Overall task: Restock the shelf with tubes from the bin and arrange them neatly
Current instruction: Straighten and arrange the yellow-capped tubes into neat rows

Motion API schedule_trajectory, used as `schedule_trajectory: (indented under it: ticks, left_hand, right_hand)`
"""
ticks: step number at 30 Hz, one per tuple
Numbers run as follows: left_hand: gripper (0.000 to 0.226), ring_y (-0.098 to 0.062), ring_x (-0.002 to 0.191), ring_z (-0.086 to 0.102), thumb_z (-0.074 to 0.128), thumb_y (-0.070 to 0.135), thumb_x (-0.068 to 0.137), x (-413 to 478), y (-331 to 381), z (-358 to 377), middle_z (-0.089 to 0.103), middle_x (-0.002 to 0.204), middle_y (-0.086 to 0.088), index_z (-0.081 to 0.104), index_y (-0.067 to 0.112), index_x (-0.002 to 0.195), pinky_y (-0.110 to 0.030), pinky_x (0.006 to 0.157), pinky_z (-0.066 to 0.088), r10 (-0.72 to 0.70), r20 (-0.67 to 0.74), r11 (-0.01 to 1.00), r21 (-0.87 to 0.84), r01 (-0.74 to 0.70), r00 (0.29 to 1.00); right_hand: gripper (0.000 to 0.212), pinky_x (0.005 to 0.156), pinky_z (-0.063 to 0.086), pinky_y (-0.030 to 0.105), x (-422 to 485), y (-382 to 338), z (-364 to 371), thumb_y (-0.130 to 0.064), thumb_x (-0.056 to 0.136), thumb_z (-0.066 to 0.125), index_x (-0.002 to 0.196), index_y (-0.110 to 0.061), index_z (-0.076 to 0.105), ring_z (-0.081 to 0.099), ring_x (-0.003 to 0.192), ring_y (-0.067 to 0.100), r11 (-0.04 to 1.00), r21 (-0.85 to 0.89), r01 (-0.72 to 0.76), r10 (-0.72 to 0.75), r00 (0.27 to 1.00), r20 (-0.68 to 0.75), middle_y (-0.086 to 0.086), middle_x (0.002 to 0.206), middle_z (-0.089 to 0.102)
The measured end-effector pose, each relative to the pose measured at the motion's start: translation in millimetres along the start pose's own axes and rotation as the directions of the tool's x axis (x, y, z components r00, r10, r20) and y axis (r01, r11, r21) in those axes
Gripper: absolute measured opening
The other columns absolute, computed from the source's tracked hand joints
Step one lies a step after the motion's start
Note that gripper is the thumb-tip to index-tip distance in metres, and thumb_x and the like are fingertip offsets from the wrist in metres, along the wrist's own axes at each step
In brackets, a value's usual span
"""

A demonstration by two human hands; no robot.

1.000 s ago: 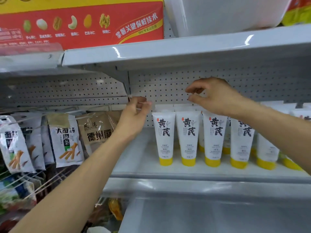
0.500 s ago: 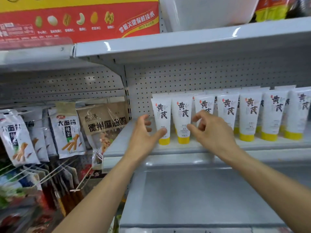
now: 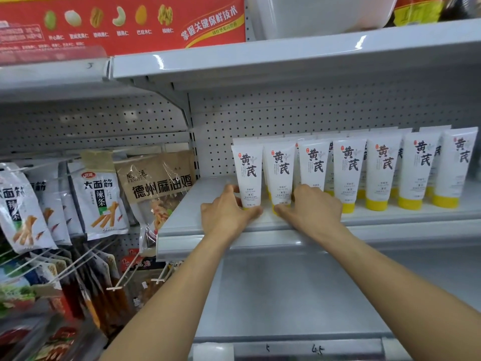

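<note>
1. Fingers (image 3: 230, 191) of the left hand (image 3: 225, 217) curl round the left side of the leftmost tube (image 3: 248, 173), with the thumb across its front at the cap end: grasping. Fingers (image 3: 305, 191) of the right hand (image 3: 313, 212) wrap the second tube (image 3: 279, 173) in the same way. The thumb lies at its base and the other fingers reach in beside the third tube: grasping.
2. Shelf (image 3: 390, 217): carries all the tubes. Both held tubes stand near its front edge, short of its left edge. Risk: a pull toward the person would drag a base over the front edge, and the tube would drop to the level below.
3. Row of tubes (image 3: 382, 175): runs from the held pair toward the right edge of the shelf, labels forward, with a second rank close behind. Risk: the tubes are tall on narrow bases and stand almost touching. A sideways shove on the second tube would likely tip the third tube and topple the neighbours in turn.
4. Snack bags (image 3: 100, 196): hang on hooks just beyond the left edge of the shelf. Risk: a wide swing of the left elbow could knock them.
5. Yellow caps (image 3: 377, 204): serve as the feet of the tubes. Risk: a soft tube body squeezed too hard may flex, so the cap lands tilted and the label turns out of line.
</note>
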State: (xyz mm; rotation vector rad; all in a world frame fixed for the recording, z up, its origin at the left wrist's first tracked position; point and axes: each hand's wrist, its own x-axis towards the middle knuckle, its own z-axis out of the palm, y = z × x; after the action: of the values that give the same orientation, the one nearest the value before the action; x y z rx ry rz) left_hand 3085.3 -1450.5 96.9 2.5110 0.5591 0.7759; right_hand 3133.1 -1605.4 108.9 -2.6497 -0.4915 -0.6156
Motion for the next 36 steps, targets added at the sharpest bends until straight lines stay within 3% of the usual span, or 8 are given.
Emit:
schedule_trajectory:
  ticks: [15, 18, 20, 24, 27, 31, 33, 36]
  left_hand:
    - [0.061, -0.017, 0.103, 0.062, 0.069, 0.059, 0.073, -3, -2, 0, 0.068, 0.104, 0.011, 0.046, 0.027, 0.120, -0.034, 0.088, 0.031, 0.018, -0.042, 1.000, 0.018, -0.017, 0.999]
    - [0.066, -0.018, 0.105, 0.061, 0.070, 0.060, 0.072, -4, 0, -2, 0.067, 0.106, 0.011, 0.043, 0.027, 0.123, -0.036, 0.090, 0.032, 0.020, -0.012, 1.000, 0.010, -0.020, 1.000]
    - [0.077, -0.017, 0.108, 0.060, 0.069, 0.065, 0.069, -5, 0, -2, 0.064, 0.113, 0.010, 0.040, 0.026, 0.128, -0.037, 0.091, 0.031, 0.023, -0.006, 0.999, -0.034, -0.023, 1.000]
    - [0.074, -0.016, 0.101, 0.056, 0.067, 0.064, 0.073, -17, 1, -7, 0.053, 0.112, 0.007, 0.039, 0.023, 0.128, -0.041, 0.097, 0.040, 0.003, -0.236, 0.963, -0.261, -0.066, 0.972]
    - [0.049, -0.009, 0.081, 0.052, 0.070, 0.053, 0.077, -35, 17, -8, 0.053, 0.094, 0.011, 0.046, 0.029, 0.113, -0.037, 0.080, 0.050, 0.088, -0.286, 0.930, -0.319, -0.182, 0.954]
    - [0.027, -0.005, 0.072, 0.051, 0.072, 0.045, 0.076, -54, 52, 16, 0.057, 0.085, 0.014, 0.061, 0.034, 0.098, -0.030, 0.073, 0.050, 0.276, -0.071, 0.921, -0.268, -0.284, 0.959]
    - [0.032, -0.007, 0.081, 0.055, 0.069, 0.046, 0.078, -57, 67, 29, 0.058, 0.089, 0.014, 0.063, 0.032, 0.106, -0.027, 0.072, 0.046, 0.264, -0.004, 0.945, -0.198, -0.259, 0.965]
    - [0.042, -0.013, 0.098, 0.061, 0.060, 0.058, 0.081, -56, 86, 42, 0.064, 0.099, 0.012, 0.063, 0.032, 0.114, -0.028, 0.074, 0.044, 0.174, -0.060, 0.984, 0.034, -0.172, 0.983]
  right_hand:
    - [0.026, 0.063, 0.036, 0.027, 0, 0, 4, -0.045, 0.078, 0.060, 0.081, -0.019, 0.057, 0.065, 0.091, 0.027, 1.000, -0.002, -0.017, 0.017, 0.999, -0.042, 0.002, 0.089, 0.068]
    - [0.030, 0.062, 0.035, 0.027, -1, 2, 2, -0.046, 0.079, 0.061, 0.072, -0.019, 0.050, 0.064, 0.090, 0.028, 0.999, 0.036, -0.008, 0.009, 1.000, -0.023, 0.002, 0.079, 0.060]
    - [0.028, 0.062, 0.034, 0.028, -4, 6, 1, -0.047, 0.082, 0.059, 0.078, -0.020, 0.055, 0.063, 0.092, 0.028, 0.996, 0.083, 0.022, -0.020, 1.000, -0.020, 0.001, 0.082, 0.060]
    - [0.030, 0.067, 0.040, 0.032, -17, 30, -9, -0.044, 0.089, 0.053, 0.108, -0.021, 0.057, 0.062, 0.094, 0.027, 0.984, 0.146, 0.102, -0.085, 0.989, -0.118, 0.000, 0.098, 0.066]
    - [0.022, 0.067, 0.042, 0.032, -20, 63, -22, -0.041, 0.091, 0.052, 0.104, -0.023, 0.057, 0.061, 0.088, 0.024, 0.985, 0.148, 0.084, -0.054, 0.979, -0.197, -0.005, 0.088, 0.062]
    - [0.018, 0.068, 0.042, 0.032, -15, 105, -31, -0.041, 0.088, 0.055, 0.095, -0.024, 0.058, 0.060, 0.088, 0.024, 0.984, 0.177, -0.014, 0.048, 0.980, -0.192, -0.004, 0.092, 0.066]
    - [0.021, 0.068, 0.042, 0.032, -13, 120, -33, -0.043, 0.087, 0.055, 0.096, -0.024, 0.058, 0.061, 0.090, 0.024, 0.989, 0.144, -0.036, 0.060, 0.985, -0.163, -0.003, 0.097, 0.067]
    - [0.031, 0.071, 0.043, 0.033, -8, 133, -35, -0.050, 0.086, 0.055, 0.101, -0.023, 0.059, 0.062, 0.096, 0.026, 0.996, 0.086, -0.027, 0.037, 0.993, -0.112, -0.001, 0.104, 0.067]
